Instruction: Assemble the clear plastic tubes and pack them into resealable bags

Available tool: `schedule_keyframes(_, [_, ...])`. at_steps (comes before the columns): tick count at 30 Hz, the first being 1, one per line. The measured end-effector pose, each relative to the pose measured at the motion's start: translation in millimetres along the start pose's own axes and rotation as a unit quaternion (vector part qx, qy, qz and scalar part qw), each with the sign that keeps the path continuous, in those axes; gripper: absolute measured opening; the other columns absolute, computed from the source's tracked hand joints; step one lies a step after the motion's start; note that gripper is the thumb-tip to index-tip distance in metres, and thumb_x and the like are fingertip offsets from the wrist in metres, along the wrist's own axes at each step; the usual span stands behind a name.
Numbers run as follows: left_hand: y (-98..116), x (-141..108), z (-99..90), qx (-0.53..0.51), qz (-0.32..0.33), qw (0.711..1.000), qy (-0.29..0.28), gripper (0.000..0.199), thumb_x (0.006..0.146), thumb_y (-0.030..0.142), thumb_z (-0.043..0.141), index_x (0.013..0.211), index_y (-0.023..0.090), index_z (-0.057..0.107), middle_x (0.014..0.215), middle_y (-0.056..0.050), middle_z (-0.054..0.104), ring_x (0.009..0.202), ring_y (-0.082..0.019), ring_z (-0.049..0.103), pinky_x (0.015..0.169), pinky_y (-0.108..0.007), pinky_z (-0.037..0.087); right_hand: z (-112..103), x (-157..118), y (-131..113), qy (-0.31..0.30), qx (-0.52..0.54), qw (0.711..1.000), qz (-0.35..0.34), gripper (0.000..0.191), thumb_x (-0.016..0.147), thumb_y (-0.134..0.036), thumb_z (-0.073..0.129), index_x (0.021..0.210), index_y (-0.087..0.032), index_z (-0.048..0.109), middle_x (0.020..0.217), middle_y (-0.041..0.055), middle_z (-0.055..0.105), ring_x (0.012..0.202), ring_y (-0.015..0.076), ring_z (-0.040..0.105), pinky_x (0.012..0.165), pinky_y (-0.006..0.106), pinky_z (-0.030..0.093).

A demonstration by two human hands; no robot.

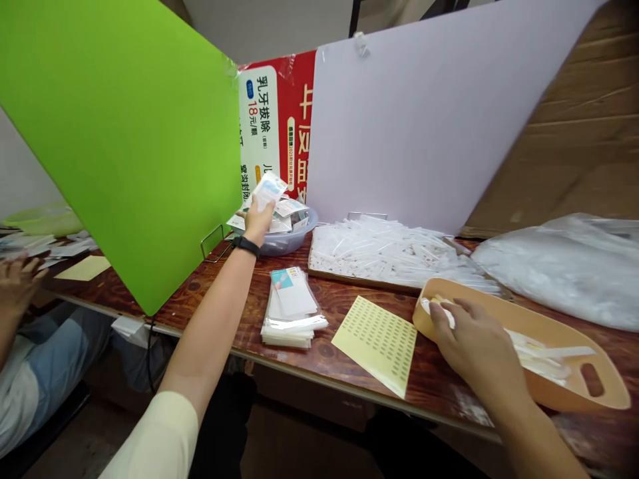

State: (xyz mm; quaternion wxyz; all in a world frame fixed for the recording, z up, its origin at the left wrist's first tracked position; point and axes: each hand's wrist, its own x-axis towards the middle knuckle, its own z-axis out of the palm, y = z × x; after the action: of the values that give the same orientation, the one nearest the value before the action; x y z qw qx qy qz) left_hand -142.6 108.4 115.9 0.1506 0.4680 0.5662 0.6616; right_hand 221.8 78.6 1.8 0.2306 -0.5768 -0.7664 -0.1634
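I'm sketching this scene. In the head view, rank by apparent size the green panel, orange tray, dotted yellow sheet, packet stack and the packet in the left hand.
1. Green panel
2. Orange tray
3. Dotted yellow sheet and packet stack: too close to rank
4. Packet in the left hand

A partitioned table point(249, 322) and stacked packets point(295, 306) suggest a workshop.

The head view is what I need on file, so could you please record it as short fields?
Left hand: holds a white packet at the bluish bowl
Right hand: in the orange basket, grip unclear
Between hands: packet stack, yellow sheet with dark marks
Behind: shallow box of clear plastic pieces
Far right: plastic bag
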Motion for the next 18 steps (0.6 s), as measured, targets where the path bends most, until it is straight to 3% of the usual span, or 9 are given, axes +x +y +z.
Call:
schedule_keyframes(3, [-26, -41, 3.5, 0.048, -0.009, 0.999, 0.005, 0.066, 0.071, 0.033, 0.072, 0.129, 0.009, 0.053, 0.156, -0.021, 0.009, 0.143, -0.039, 0.014, 0.117, -0.047, 0.008, 11, -2, 0, 0.035, -0.005, 0.999, -0.008, 0.048, 0.094, -0.036, 0.032, 0.1, -0.006, 0.069, 0.109, 0.0222, 0.065, 0.096, 0.0333, 0.063, 0.085, 0.045, 0.049])
schedule_keyframes(5, [-39, -87, 4.6, 0.068, 0.008, 0.998, -0.011, 0.058, 0.073, 0.03, 0.07, 0.126, 0.011, 0.057, 0.156, -0.018, 0.012, 0.143, -0.036, 0.016, 0.118, -0.044, 0.012, 19, -3, 0, 0.05, -0.005, 0.999, -0.019, 0.048, 0.094, -0.036, 0.032, 0.099, -0.006, 0.069, 0.11, 0.0218, 0.064, 0.095, 0.0328, 0.063, 0.085, 0.045, 0.049])
schedule_keyframes(6, [-40, -112, 5.1, 0.081, 0.026, 0.996, -0.022, 0.053, 0.075, 0.029, 0.067, 0.125, 0.012, 0.058, 0.156, -0.017, 0.015, 0.142, -0.035, 0.02, 0.118, -0.043, 0.014, 22, -3, -1, 0.054, -0.002, 0.998, -0.031, 0.048, 0.094, -0.037, 0.032, 0.098, -0.006, 0.069, 0.11, 0.0219, 0.064, 0.096, 0.0328, 0.063, 0.085, 0.045, 0.049])
schedule_keyframes(8, [-33, -158, 6.5, 0.175, 0.129, 0.974, -0.061, 0.046, 0.083, 0.027, 0.057, 0.127, 0.012, 0.056, 0.154, -0.017, 0.02, 0.141, -0.034, 0.023, 0.116, -0.047, 0.021, 27, -4, -3, 0.068, 0.007, 0.996, -0.049, 0.048, 0.094, -0.038, 0.033, 0.096, -0.007, 0.07, 0.108, 0.022, 0.065, 0.096, 0.0332, 0.062, 0.084, 0.045, 0.049])
schedule_keyframes(12, [8, -235, 12.9, 0.256, 0.312, 0.905, -0.138, 0.042, 0.087, 0.02, 0.047, 0.127, 0.008, 0.052, 0.15, -0.022, 0.029, 0.139, -0.029, 0.03, 0.11, -0.046, 0.034, 29, -3, -12, 0.084, 0.019, 0.995, -0.057, 0.047, 0.093, -0.04, 0.035, 0.093, -0.008, 0.07, 0.105, 0.0215, 0.066, 0.094, 0.0321, 0.061, 0.082, 0.044, 0.048])
schedule_keyframes(14, [19, -265, 17.9, 0.248, 0.381, 0.871, -0.188, 0.039, 0.086, 0.021, 0.048, 0.122, 0.007, 0.054, 0.141, -0.023, 0.042, 0.134, -0.029, 0.038, 0.108, -0.045, 0.037, 29, -1, -20, 0.077, 0.02, 0.995, -0.056, 0.046, 0.093, -0.04, 0.036, 0.093, -0.008, 0.069, 0.104, 0.0211, 0.066, 0.093, 0.0313, 0.06, 0.082, 0.043, 0.048])
schedule_keyframes(16, [11, -292, 22.7, 0.222, 0.443, 0.832, -0.251, 0.037, 0.086, 0.024, 0.046, 0.117, 0.006, 0.057, 0.129, -0.02, 0.054, 0.122, -0.027, 0.05, 0.105, -0.043, 0.04, 29, 1, -29, 0.062, 0.028, 0.996, -0.062, 0.043, 0.093, -0.038, 0.038, 0.094, -0.008, 0.069, 0.105, 0.0204, 0.065, 0.094, 0.0303, 0.06, 0.085, 0.042, 0.047])
schedule_keyframes(18, [-14, -317, 27.0, 0.209, 0.537, 0.744, -0.337, 0.032, 0.088, 0.022, 0.045, 0.109, 0.006, 0.062, 0.118, -0.017, 0.062, 0.107, -0.024, 0.059, 0.095, -0.039, 0.046, 32, 1, -39, 0.044, 0.042, 0.995, -0.079, 0.041, 0.093, -0.037, 0.04, 0.095, -0.008, 0.069, 0.108, 0.02, 0.065, 0.097, 0.0298, 0.059, 0.087, 0.041, 0.046])
